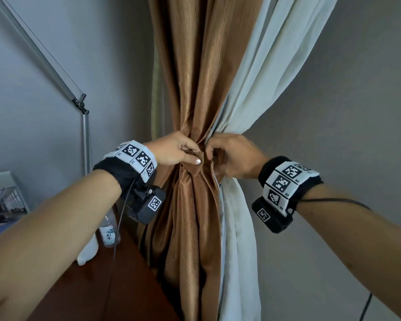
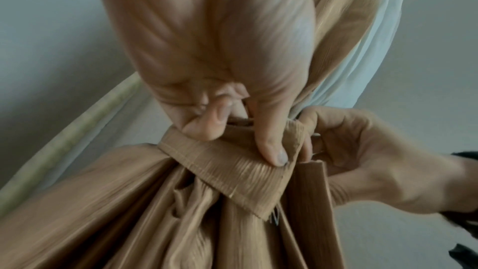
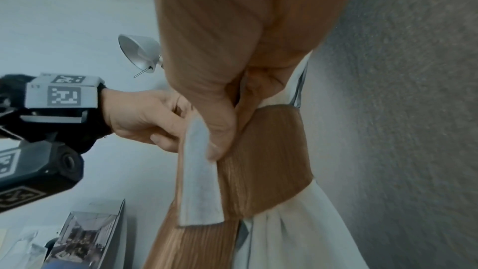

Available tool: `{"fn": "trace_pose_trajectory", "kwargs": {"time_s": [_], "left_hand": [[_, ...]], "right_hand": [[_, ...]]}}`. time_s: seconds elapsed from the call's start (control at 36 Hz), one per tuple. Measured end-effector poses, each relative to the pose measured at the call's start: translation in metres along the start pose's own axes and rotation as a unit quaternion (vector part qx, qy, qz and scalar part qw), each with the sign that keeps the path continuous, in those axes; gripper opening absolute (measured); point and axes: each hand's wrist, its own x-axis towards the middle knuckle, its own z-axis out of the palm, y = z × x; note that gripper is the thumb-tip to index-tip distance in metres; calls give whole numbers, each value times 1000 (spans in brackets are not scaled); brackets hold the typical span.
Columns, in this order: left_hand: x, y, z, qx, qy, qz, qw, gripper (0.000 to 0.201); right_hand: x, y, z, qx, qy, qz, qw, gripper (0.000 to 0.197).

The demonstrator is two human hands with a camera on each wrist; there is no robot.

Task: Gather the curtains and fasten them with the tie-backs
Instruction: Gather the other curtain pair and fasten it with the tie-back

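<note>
A brown ribbed curtain [image 1: 195, 77] and a white sheer curtain [image 1: 264, 77] hang bunched together at a narrow waist. A brown tie-back [image 1: 195, 169] of the same cloth wraps that waist. My left hand [image 1: 171, 151] pinches one end of the tie-back [image 2: 232, 171] between thumb and forefinger. My right hand [image 1: 236, 158] is curled round the other end, right of the bunch. In the right wrist view a white fastening strip [image 3: 199, 171] shows on the inner face of a tie-back end, between my left hand [image 3: 145, 118] and a right-hand digit. The two ends meet at the front.
A grey lamp arm [image 1: 44, 63] and its pole [image 1: 86, 140] stand at the left. Below them, a dark wooden table [image 1: 97, 286] carries a water bottle [image 1: 108, 230] and a framed picture [image 1: 2, 200]. Grey wall lies on both sides.
</note>
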Motion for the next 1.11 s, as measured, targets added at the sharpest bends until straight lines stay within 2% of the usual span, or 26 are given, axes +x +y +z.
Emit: {"fn": "trace_pose_trajectory", "kwargs": {"time_s": [0.08, 0.19, 0.31, 0.42, 0.53, 0.72, 1.0, 1.11], "left_hand": [[-4, -4, -2, -1, 1, 13, 1000, 17], [-10, -4, -5, -8, 5, 25, 1000, 17], [-18, -2, -8, -16, 25, 11, 999, 17], [-18, -1, -5, 5, 31, -4, 999, 14], [-17, 5, 3, -7, 34, -11, 999, 9], [-18, -1, 21, -64, 88, -54, 993, 19], [-15, 2, 31, -91, 124, -72, 986, 33], [-12, 6, 36, -61, 138, -79, 985, 38]], "right_hand": [[4, -2, -4, -31, -8, -5, 999, 33], [9, -6, -3, -140, -42, -7, 989, 34], [8, -5, -2, -183, -64, 4, 981, 33], [7, -10, 0, -158, -64, 8, 985, 32], [9, -18, 5, -130, -28, 10, 991, 25], [15, -21, 13, -28, 24, 63, 997, 24], [19, -11, 12, 54, 9, 82, 995, 9], [18, -6, 12, 78, 9, 91, 993, 4]]}}
